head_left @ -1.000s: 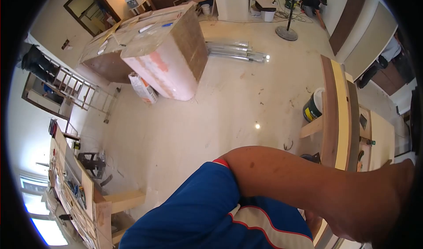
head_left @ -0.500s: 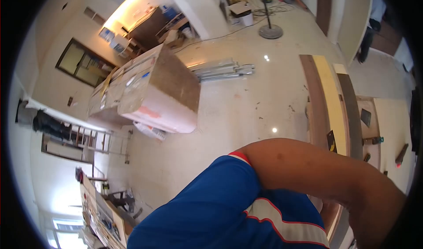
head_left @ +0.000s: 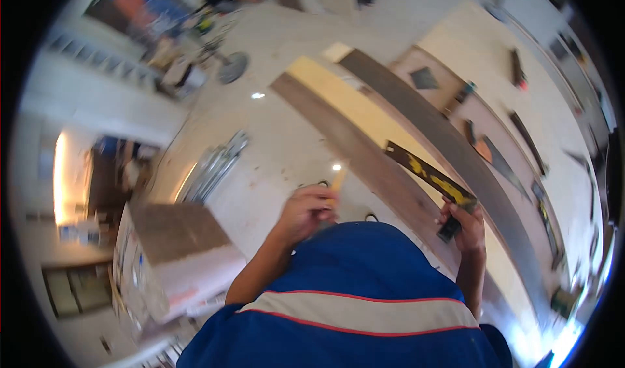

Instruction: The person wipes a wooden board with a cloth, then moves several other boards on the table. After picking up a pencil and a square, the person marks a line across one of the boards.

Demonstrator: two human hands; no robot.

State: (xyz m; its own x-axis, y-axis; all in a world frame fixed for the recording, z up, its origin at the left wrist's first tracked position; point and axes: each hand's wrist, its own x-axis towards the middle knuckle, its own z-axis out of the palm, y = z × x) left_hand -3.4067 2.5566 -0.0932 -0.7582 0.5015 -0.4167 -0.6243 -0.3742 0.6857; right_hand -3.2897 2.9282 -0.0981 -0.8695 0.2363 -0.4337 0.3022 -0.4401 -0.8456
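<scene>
My left hand (head_left: 304, 213) is closed around a yellow pencil (head_left: 338, 180) that sticks up from the fist, held in front of my blue shirt. My right hand (head_left: 463, 223) grips the near end of a black ruler with yellow marks (head_left: 428, 172), which slants up and to the left over long boards (head_left: 364, 117). The boards, one pale yellow and two dark brown, lie side by side on the workbench and run diagonally from upper left to lower right. The picture is blurred by head motion.
Beyond the boards a pale bench top (head_left: 540, 88) holds several hand tools, among them a saw (head_left: 501, 166). On the floor at left lie metal tubes (head_left: 218, 163), a fan base (head_left: 232, 67) and a large wrapped cabinet (head_left: 172, 251).
The view has swung right, from the floor and cabinet to the bench. My raised forearm has left the picture; both hands now appear in front of my chest with pencil and ruler.
</scene>
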